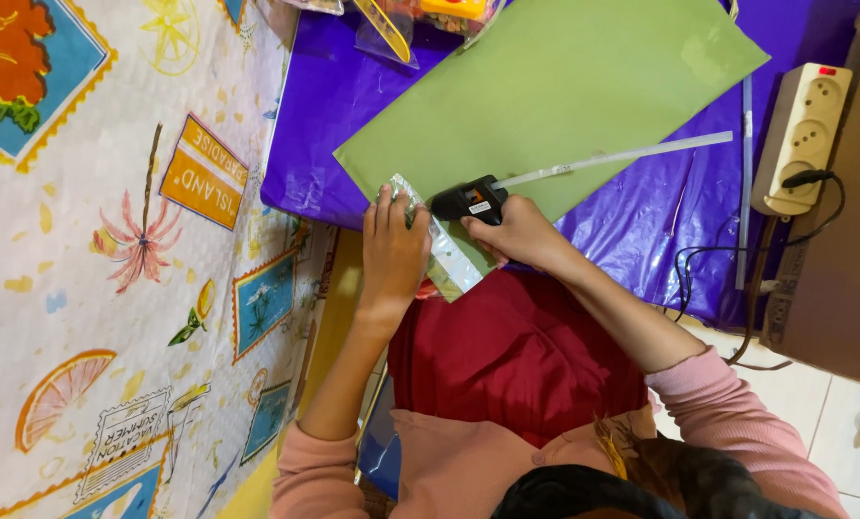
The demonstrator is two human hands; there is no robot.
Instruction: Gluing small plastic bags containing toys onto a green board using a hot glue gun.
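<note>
The left hand (391,252) lies flat, fingers together, pressing a shiny foil piece (446,258) that looks thin, slippery and easily creased. At its three o'clock the right hand (518,234) wraps a light, rigid glue gun (468,201); beyond, stiff green card (555,86).

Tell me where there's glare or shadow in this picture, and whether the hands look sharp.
Head view: glare streaks the crinkled purple plastic sheet and the shiny strip under the left hand; upper right corner falls into shadow; the right hand on the black glue gun looks sharp; the hair at the bottom edge is blurred.
</note>
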